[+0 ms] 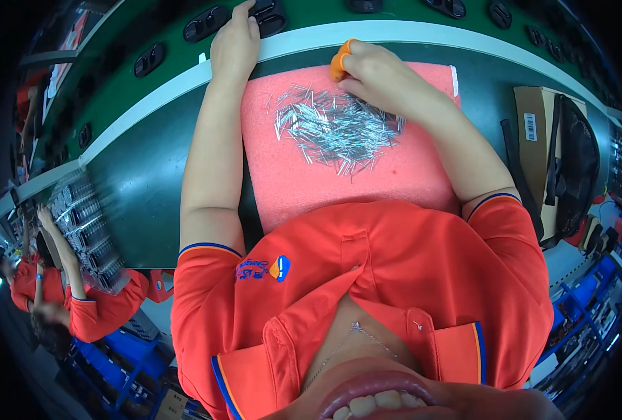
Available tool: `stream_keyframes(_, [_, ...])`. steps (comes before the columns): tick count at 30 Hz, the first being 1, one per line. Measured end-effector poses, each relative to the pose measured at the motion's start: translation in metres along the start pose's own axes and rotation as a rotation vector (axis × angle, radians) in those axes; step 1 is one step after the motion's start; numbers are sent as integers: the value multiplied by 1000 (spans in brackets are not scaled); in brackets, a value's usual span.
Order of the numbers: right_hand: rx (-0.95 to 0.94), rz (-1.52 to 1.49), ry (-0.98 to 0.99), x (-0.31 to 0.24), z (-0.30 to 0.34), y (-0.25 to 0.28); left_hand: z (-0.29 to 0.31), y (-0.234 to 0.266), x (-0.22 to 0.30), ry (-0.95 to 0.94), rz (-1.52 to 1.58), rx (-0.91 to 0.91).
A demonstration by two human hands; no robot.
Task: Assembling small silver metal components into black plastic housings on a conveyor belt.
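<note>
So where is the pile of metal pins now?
In the head view, the pile of metal pins lies on the pink foam pad, just below the right hand.

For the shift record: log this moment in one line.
left hand: on black part | right hand: at metal pins | pink foam pad

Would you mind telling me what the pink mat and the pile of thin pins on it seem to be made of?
Pink mat: probably soft foam, matte with a fine grainy surface. Pins: likely metal, silvery and glinting under the light. Right hand rests at the pile's edge.
</note>
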State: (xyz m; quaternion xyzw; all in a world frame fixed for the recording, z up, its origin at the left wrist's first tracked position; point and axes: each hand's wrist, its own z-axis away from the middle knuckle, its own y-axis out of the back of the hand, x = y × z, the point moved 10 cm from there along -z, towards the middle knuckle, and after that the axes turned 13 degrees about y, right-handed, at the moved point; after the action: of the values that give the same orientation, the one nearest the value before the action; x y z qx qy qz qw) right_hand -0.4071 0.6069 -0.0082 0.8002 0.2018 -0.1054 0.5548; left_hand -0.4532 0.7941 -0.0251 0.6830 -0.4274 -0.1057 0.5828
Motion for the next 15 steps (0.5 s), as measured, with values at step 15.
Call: stream_keyframes(15, [21, -367, -443, 46, 5, -6, 31, -12, 18, 242, 1312, -328])
